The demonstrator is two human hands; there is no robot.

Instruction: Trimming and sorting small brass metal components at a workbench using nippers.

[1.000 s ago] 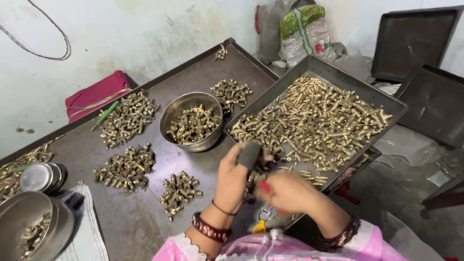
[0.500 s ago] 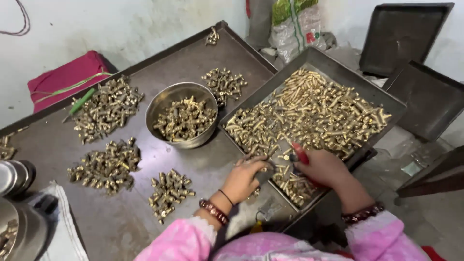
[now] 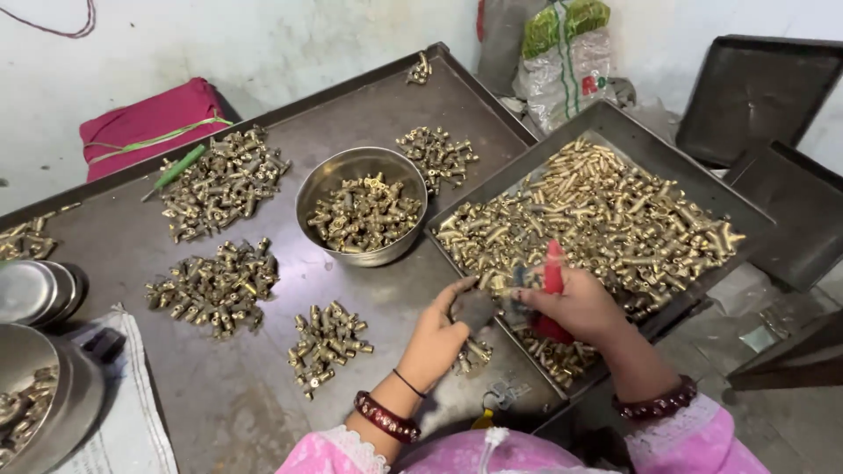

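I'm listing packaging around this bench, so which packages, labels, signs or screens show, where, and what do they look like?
Plastic sack: against the far wall behind the tray of brass parts; bulging, whitish-clear with green stripes, a green top and red print.
Grey bag: just left of that sack; plain and upright.
Printed sheet: near left corner of the table, under steel bowls; white and flat with small dark print.
No signs or screens in view.

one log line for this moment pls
left hand: holds small grey piece | right hand: grips red-handled tool | over tray of brass fittings
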